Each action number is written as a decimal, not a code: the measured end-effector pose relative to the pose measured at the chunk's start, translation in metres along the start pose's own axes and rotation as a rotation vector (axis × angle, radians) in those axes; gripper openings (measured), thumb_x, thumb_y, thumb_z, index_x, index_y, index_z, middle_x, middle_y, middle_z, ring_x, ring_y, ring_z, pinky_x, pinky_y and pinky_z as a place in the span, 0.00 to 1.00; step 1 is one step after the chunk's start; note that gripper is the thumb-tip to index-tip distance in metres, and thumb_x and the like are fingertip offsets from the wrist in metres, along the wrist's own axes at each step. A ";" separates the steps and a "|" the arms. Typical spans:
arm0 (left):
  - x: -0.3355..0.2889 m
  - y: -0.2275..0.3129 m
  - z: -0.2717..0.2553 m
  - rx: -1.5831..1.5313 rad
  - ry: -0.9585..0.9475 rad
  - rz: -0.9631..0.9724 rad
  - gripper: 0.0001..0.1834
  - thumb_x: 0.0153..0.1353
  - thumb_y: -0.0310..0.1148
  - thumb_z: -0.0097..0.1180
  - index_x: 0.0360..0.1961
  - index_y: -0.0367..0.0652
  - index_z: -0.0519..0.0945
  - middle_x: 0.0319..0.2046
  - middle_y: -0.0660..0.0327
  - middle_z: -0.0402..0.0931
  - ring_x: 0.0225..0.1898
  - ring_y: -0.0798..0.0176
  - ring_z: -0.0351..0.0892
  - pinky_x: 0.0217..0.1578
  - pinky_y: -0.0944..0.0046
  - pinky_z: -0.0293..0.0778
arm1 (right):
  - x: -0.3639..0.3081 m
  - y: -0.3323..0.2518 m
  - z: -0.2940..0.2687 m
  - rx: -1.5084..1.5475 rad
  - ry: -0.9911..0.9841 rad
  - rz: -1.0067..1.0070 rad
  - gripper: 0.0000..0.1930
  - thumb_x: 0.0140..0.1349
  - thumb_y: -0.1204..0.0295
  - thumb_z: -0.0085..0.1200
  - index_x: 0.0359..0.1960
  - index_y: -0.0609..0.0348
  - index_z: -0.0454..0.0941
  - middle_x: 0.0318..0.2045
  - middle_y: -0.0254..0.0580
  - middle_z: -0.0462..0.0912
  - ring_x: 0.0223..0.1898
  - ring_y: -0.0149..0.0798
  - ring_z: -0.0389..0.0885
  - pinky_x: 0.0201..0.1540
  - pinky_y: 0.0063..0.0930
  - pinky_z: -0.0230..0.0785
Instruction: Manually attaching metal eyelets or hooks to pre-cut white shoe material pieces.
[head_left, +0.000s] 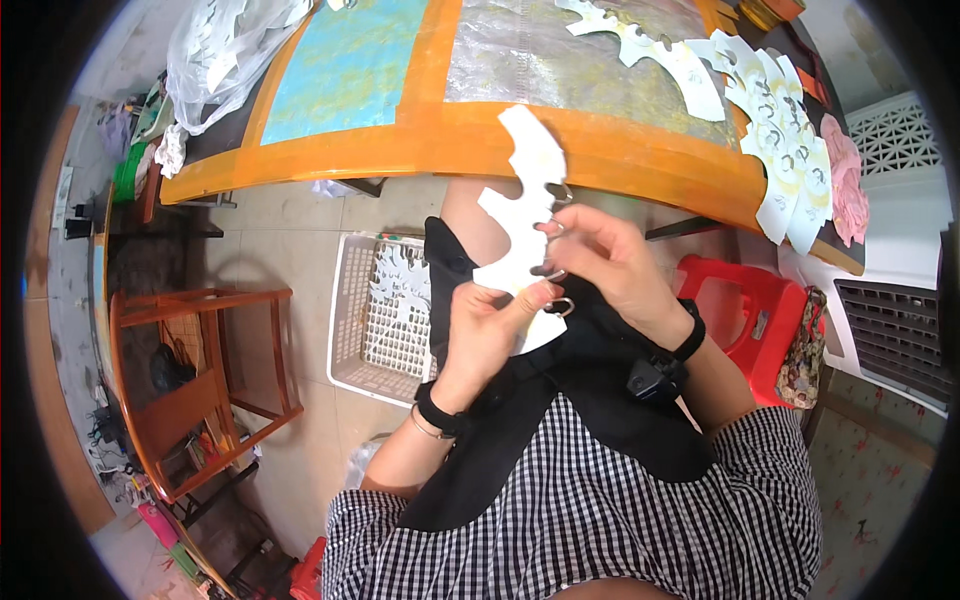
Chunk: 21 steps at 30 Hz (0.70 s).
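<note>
Above my lap I hold a white, curved piece with a scalloped edge (522, 222), its material too unclear to name. My left hand (487, 328) is closed round its lower part, thumb on top. Several small metal rings (567, 306) stick out along the piece's right edge. My right hand (612, 262) is closed at that edge, thumb and fingers pinched around a ring at mid-length; the fingertips partly hide it. The upper end of the piece reaches up over the table's front edge.
The orange-edged table (600, 150) bears similar white pieces (650, 60), with an overlapping stack (785, 140) at right beside a pink cloth (845, 180). A white basket (345, 340) with white pieces stands on the floor. A red stool (765, 340) is at right, a wooden chair (190, 430) at left.
</note>
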<state>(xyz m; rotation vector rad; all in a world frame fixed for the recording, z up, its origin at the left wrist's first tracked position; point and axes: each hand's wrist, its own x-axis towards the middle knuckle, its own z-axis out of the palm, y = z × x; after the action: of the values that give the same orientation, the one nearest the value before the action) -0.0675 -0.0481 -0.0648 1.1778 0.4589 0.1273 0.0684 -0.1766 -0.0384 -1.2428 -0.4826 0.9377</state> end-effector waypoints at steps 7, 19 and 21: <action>-0.002 -0.008 -0.023 -0.133 -0.227 0.197 0.39 0.50 0.36 0.77 0.61 0.37 0.70 0.55 0.58 0.75 0.57 0.67 0.74 0.53 0.63 0.75 | 0.003 -0.001 -0.005 -0.244 0.070 -0.046 0.09 0.64 0.72 0.62 0.34 0.66 0.79 0.27 0.28 0.80 0.30 0.17 0.75 0.32 0.15 0.68; 0.029 0.050 -0.006 0.151 -0.022 0.189 0.33 0.52 0.17 0.70 0.59 0.38 0.71 0.27 0.63 0.82 0.30 0.72 0.80 0.37 0.72 0.77 | -0.005 -0.042 0.010 -0.660 -0.065 0.060 0.11 0.58 0.71 0.65 0.28 0.66 0.77 0.23 0.44 0.79 0.24 0.35 0.78 0.29 0.30 0.69; 0.025 0.047 -0.001 0.095 -0.018 0.234 0.32 0.52 0.17 0.69 0.58 0.37 0.71 0.28 0.64 0.81 0.32 0.73 0.80 0.38 0.72 0.77 | -0.006 -0.044 0.009 -0.814 -0.088 -0.079 0.12 0.56 0.72 0.64 0.26 0.66 0.74 0.23 0.46 0.76 0.24 0.44 0.76 0.28 0.36 0.66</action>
<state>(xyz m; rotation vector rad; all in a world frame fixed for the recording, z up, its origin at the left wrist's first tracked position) -0.0385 -0.0208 -0.0294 1.3231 0.3129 0.2997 0.0729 -0.1774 0.0070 -1.8921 -1.0394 0.7430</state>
